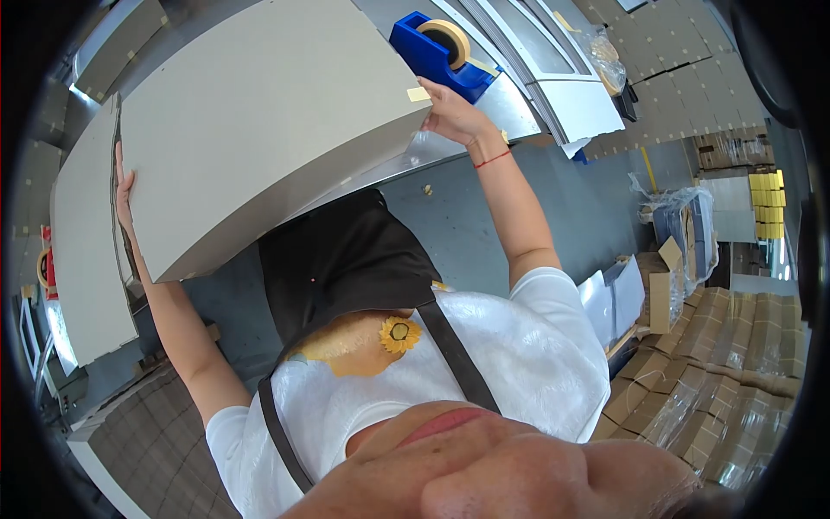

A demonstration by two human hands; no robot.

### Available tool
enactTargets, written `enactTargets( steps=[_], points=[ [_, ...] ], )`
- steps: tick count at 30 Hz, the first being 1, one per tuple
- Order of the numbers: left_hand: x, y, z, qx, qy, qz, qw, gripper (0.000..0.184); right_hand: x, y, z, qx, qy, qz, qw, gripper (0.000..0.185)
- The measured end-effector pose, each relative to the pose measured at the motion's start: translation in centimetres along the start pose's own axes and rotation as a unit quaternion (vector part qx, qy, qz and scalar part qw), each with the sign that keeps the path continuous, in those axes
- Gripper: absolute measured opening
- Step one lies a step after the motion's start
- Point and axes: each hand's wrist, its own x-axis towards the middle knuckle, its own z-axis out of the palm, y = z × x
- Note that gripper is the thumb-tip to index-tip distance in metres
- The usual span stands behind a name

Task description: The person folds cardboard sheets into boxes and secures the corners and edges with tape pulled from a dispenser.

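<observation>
A large grey cardboard box (pixel 285 95) lies in front of me, its curved-looking near side facing my body. My left hand (pixel 126 186) is flat against the box's left side, fingers stretched out, in the narrow gap beside another grey board (pixel 86 251). My right hand (pixel 454 114) is at the box's right corner, fingers bent around the edge. Beside its fingertips, a short strip of pale tape (pixel 418 94) sits on the top near that corner. Just beyond this hand stands a blue tape dispenser (pixel 474 84) with a roll of beige tape (pixel 443 43).
The metal table (pixel 516 108) shows under the box. White panels (pixel 571 95) stand at its right. Stacked flattened cartons (pixel 709 381) and an open carton (pixel 664 298) are at the right. A red tape dispenser (pixel 49 264) shows at the far left, and a brown stack (pixel 156 441) at the lower left.
</observation>
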Motion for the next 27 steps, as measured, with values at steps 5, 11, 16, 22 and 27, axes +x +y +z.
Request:
enactTargets(
  steps=[5,11,16,22,27],
  points=[
    [-0.1,0.0,-0.2,-0.004,-0.004,-0.002,1.0,0.064,-3.0,-4.9,-1.2,-0.371,0.161,-0.054,0.913,0.018],
    [-0.1,-0.1,-0.1,-0.002,-0.002,0.0,1.0,0.064,-1.5,-8.5,-11.0,-0.709,0.2,0.007,0.676,0.027],
    [-0.1,-0.1,0.1,0.001,0.002,0.008,1.0,0.062,-1.2,-10.1,-11.3,-0.55,0.163,0.119,0.81,0.026],
    [-0.3,-0.2,-0.1,0.003,0.008,0.007,1.0,0.06,-4.3,-10.3,-9.1,-0.55,0.242,0.003,0.8,0.022],
    [-0.2,-0.2,-0.9,0.012,0.002,-0.008,1.0,0.061,-5.4,-8.4,-8.4,-0.557,0.324,0.039,0.764,0.028]
  ],
)
